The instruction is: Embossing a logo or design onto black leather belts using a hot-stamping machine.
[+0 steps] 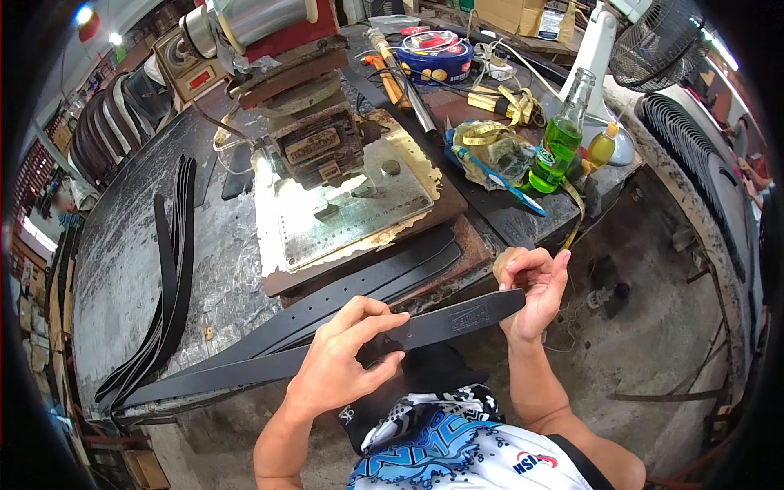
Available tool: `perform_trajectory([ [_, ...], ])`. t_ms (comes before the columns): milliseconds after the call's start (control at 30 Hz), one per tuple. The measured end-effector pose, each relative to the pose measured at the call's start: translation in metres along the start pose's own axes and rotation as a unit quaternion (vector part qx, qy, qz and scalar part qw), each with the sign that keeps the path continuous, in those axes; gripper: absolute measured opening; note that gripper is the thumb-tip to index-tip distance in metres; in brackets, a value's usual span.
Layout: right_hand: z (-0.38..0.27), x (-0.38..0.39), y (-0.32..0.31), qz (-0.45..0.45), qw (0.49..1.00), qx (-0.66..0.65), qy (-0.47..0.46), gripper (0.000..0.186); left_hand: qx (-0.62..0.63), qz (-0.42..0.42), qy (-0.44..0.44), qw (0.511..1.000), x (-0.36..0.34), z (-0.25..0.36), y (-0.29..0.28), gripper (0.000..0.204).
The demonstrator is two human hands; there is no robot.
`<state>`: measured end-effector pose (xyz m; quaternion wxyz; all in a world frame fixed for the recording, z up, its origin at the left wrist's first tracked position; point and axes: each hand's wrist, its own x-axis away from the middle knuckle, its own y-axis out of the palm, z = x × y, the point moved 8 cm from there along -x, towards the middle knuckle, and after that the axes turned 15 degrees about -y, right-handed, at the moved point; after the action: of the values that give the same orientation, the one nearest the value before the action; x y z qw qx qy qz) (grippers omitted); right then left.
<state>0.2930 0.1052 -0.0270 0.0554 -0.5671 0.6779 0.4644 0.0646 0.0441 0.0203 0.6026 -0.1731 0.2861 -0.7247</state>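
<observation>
A long black leather belt strap (445, 320) stretches across my front, its rounded tip at the right and a stamped mark near that end. My left hand (347, 355) is curled round the strap left of the mark, thumb and forefinger at its edges. At the tip, my right hand (532, 290) grips the end with bent fingers, palm turned up. More black straps (359, 290), one with a row of holes, lie on the bench just beyond my hands. Over them stands a stamping press (314, 147) with a lit metal plate (351, 216) beneath its head.
Another bundle of black straps (175, 245) lies on the worn bench (122, 220) at left. A green glass bottle (559, 143), toothbrush (498, 181), yellow measuring tape (483, 133) and blue round tin (433, 61) sit at back right. A fan (661, 49) and many hanging straps (690, 155) are beyond.
</observation>
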Motion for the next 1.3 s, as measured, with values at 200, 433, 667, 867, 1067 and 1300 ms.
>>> perform_trajectory([
  [200,0.009,0.002,-0.001,0.044,0.998,-0.036,0.029,0.071,0.002,0.023,0.005,1.000,0.004,0.004,-0.022,0.047],
  [433,0.016,0.016,-0.006,0.020,0.998,0.002,0.053,0.061,0.226,0.254,0.174,0.924,0.035,0.009,-0.124,0.054],
  [667,0.022,0.021,0.004,-0.004,0.998,0.007,0.055,0.058,0.340,0.525,0.046,0.779,0.021,-0.069,-0.313,0.050],
  [867,0.026,0.027,0.019,-0.022,0.998,0.002,0.055,0.058,-0.238,0.303,-0.420,0.822,-0.060,-0.228,-0.302,0.074],
  [1067,0.015,0.029,0.014,-0.018,0.996,0.072,0.046,0.056,-0.273,0.350,-0.390,0.807,-0.051,-0.262,-0.287,0.033],
  [1300,-0.008,0.002,0.081,-0.325,0.847,0.397,-0.141,0.009,-0.377,0.357,-0.339,0.784,-0.043,-0.195,-0.297,0.036],
])
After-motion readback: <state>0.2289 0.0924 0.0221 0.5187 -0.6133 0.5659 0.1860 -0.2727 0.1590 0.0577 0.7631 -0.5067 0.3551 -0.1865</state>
